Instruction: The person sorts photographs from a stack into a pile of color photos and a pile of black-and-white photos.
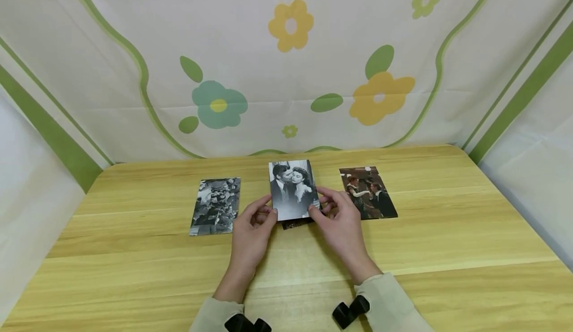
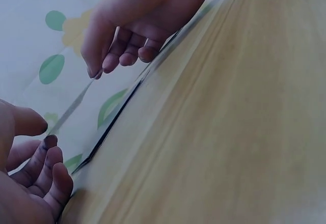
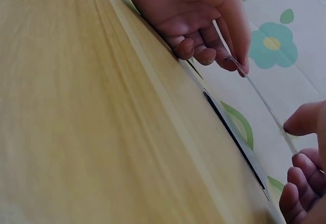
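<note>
A black-and-white photo [image 1: 286, 205] of a couple is held up a little above the table between both hands. My left hand [image 1: 251, 235] pinches its lower left edge, thumb in front and fingers behind. At the lower right edge my right hand [image 1: 342, 232] grips it the same way. Under it, a dark photo [image 1: 297, 224] lies on the table, mostly hidden. In the left wrist view the raised photo [image 2: 74, 107] appears edge-on between the two hands, apart from the tabletop. The right wrist view shows the same thin edge.
To the left lies a black-and-white photo [image 1: 216, 206] of a crowd. On the right is a colour photo [image 1: 380, 200] of two people, partly behind the right hand. The wooden table [image 1: 134, 272] ends at a white flowered cloth [image 1: 250, 38].
</note>
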### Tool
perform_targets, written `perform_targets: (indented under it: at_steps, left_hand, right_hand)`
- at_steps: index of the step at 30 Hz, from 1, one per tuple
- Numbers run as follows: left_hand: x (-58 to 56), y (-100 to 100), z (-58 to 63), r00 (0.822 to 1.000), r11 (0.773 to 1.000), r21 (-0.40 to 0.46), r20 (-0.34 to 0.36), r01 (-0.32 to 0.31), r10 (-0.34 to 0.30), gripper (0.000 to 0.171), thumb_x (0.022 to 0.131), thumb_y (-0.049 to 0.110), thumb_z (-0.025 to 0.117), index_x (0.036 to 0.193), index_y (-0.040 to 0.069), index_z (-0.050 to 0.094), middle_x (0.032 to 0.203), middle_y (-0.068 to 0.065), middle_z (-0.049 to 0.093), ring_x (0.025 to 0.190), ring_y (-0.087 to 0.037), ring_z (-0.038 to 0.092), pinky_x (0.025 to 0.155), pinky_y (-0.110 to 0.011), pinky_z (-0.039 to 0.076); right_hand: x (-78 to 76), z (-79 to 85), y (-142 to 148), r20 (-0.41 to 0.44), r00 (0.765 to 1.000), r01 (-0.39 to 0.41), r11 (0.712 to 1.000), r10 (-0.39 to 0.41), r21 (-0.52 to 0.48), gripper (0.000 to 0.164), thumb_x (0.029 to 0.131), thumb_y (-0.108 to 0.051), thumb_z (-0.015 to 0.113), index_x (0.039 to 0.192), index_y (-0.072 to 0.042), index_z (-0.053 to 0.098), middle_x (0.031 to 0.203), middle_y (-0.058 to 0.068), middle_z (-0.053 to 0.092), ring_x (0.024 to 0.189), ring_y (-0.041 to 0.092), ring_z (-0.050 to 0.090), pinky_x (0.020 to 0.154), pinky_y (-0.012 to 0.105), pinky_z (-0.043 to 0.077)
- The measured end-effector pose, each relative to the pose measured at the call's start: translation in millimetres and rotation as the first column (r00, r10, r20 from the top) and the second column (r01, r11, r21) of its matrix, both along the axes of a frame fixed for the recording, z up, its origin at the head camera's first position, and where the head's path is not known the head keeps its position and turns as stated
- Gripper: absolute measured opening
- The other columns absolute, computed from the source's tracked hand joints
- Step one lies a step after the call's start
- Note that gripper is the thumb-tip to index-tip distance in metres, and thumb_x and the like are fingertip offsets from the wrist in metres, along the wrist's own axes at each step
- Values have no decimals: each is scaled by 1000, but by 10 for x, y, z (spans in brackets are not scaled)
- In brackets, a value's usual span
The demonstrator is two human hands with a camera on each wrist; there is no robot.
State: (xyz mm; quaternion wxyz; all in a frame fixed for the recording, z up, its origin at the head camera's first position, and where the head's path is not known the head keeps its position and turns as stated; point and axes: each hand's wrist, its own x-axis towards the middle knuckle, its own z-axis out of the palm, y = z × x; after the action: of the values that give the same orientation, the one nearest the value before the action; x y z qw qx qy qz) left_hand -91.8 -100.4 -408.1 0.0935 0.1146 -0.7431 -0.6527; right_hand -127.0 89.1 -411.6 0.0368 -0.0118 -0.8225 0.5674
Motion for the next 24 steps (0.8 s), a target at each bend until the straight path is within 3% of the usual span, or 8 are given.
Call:
perform_targets:
  at_steps: [7, 14, 19, 24]
  left_hand:
    - [39, -27, 52, 999, 998, -50, -9, -31, 30, 36, 101, 6, 73, 137, 7, 73, 111, -14, 71, 94, -16, 63, 81, -19, 54]
    - [82, -213, 141, 997, 993, -81, -15, -82, 81, 34, 99, 1, 71, 133, 7, 75, 109, -15, 71, 94, -14, 61, 79, -16, 52]
    - [120, -375, 175, 986, 977, -136, -20, -167, 166, 31, 102, 8, 71, 133, 8, 76, 110, -13, 72, 90, -7, 61, 78, -15, 49]
    - [122, -515, 178, 961, 941, -197, -51, -276, 272, 26, 102, 9, 71, 127, 7, 79, 108, -12, 72, 86, -4, 60, 74, -13, 49]
  right_hand:
    - [33, 32, -19, 2, 1000, -21, 998, 21, -59, 41, 92, -17, 83, 132, -23, 75, 114, 1, 68, 97, 18, 63, 78, 21, 54]
    - [63, 78, -197, -13, 998, -62, 992, 61, -107, 36, 92, -8, 80, 127, -13, 78, 107, 6, 73, 94, 15, 65, 80, 18, 56]
    - [82, 140, -408, 1, 992, -126, 986, 127, -107, 35, 92, -7, 80, 128, -8, 77, 105, 7, 76, 91, 14, 66, 79, 20, 56]
    - [109, 194, -605, 35, 985, -164, 978, 169, -127, 36, 93, -10, 80, 128, -9, 76, 105, 4, 77, 92, 14, 67, 81, 22, 57]
